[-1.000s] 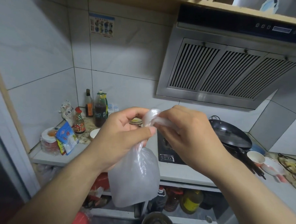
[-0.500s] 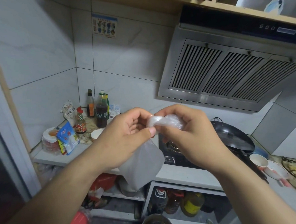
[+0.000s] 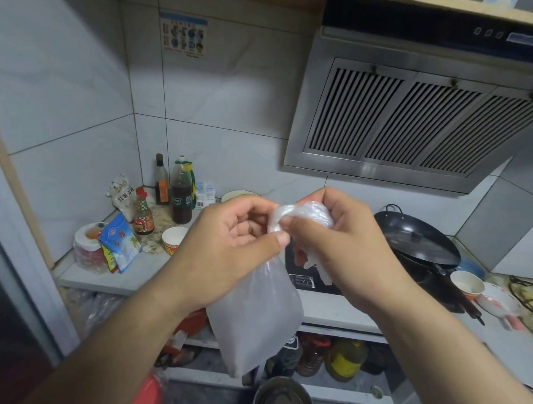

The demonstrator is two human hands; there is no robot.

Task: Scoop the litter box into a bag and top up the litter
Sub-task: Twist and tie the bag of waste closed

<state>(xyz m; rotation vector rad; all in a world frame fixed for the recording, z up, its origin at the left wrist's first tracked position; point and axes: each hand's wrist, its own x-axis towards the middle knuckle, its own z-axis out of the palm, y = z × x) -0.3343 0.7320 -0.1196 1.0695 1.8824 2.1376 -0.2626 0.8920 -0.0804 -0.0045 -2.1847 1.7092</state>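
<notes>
While the left hand (image 3: 226,246) pinches the neck of the clear plastic bag (image 3: 256,318), the right hand's (image 3: 343,246) curled fingers (image 3: 291,226) grip its bunched top; it hangs before the desk (image 3: 330,310), beside a black wok (image 3: 417,240).

Both hands, left hand (image 3: 226,246) and right hand (image 3: 346,246), hold a plastic bag (image 3: 253,318) before the bench (image 3: 131,282). Bottles (image 3: 181,197) stand in the bench's rear left corner. A wok (image 3: 417,240) sits right, beneath the range hood (image 3: 418,117). Further bottles (image 3: 343,358) occupy the shelf (image 3: 345,331) below.
</notes>
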